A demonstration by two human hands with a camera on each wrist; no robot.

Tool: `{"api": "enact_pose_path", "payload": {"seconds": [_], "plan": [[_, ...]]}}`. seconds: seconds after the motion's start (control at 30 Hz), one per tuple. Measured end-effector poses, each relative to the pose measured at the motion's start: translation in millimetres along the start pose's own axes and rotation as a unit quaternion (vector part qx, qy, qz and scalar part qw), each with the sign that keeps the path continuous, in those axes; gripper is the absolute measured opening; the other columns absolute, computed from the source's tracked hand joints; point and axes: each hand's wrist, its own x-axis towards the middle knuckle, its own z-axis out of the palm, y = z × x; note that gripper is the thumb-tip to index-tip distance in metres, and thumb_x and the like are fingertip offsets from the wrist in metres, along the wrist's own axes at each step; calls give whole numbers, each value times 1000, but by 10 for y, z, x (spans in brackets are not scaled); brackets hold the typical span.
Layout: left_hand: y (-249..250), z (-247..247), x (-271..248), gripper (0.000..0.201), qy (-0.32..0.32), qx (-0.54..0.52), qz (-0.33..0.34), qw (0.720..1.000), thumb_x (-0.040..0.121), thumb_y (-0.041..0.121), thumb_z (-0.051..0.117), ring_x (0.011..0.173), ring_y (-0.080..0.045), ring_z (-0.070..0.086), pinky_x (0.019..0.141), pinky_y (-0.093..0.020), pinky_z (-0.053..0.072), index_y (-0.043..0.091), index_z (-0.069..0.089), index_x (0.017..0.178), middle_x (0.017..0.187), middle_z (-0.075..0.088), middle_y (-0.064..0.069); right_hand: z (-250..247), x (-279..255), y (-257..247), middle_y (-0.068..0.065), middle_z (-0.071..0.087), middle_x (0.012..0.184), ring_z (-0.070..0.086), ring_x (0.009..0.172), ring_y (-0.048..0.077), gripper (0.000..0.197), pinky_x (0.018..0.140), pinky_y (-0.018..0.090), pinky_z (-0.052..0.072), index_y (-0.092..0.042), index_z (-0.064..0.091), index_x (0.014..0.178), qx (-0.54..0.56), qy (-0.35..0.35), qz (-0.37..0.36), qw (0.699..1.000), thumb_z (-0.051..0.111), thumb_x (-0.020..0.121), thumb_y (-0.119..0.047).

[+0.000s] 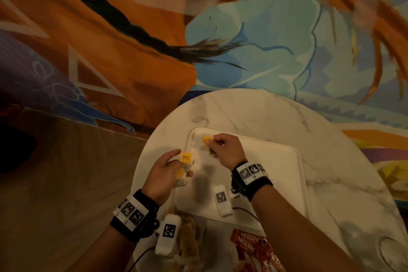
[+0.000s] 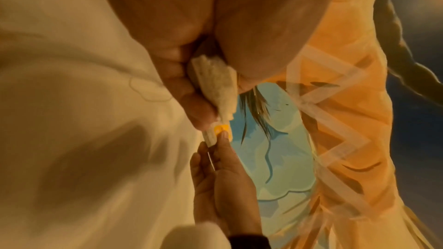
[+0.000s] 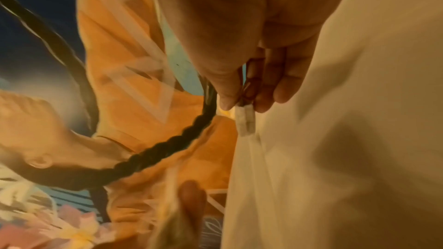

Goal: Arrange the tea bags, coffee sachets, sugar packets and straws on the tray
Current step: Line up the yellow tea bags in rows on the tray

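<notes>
A white tray point(image 1: 269, 174) lies on a round marble table point(image 1: 242, 108). My right hand point(image 1: 211, 143) pinches a tea bag point(image 3: 245, 120) with a yellow tag point(image 1: 206, 140) just above the tray's far left corner. My left hand point(image 1: 180, 162), at the tray's left edge, grips a small bunch of tea bags point(image 2: 215, 84); one yellow tag point(image 1: 185, 157) sticks up from it. In the left wrist view the right hand's fingertips point(image 2: 224, 135) touch a yellow tag close to the bunch. Red coffee sachets point(image 1: 258, 247) lie on the table near me.
A loose pile of pale packets point(image 1: 189, 240) sits on the table's near edge, left of the sachets. A painted wall rises behind the table. The floor drops away to the left. Cables trail from my wrist cameras.
</notes>
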Motion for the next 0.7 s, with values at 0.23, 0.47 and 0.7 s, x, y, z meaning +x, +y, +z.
{"api": "enact_pose_path", "payload": {"seconds": [0.23,0.47,0.7], "plan": [[48,-67,166,15,30,7,8,1000,96,10,61,74,-29,68,60,-32,47,6,74,91,82,71,-16,201,629,54,2,67,63,63,66,23,34,67,36,52,-15,70,63,-190,-21,-7,982,75,85,-41],[88,-13,253,13,29,-6,-10,1000,98,10,60,72,-27,70,55,-28,48,4,70,103,83,72,-14,275,799,-4,-4,63,76,58,75,17,27,69,24,38,-20,71,77,-262,6,-1,965,78,83,-46],[121,69,287,12,11,7,-12,1000,98,9,59,78,-30,70,51,-24,47,6,69,103,82,72,-15,164,620,-75,-1,66,91,57,83,14,34,78,28,44,-17,66,98,-229,13,4,973,65,91,-50]]}}
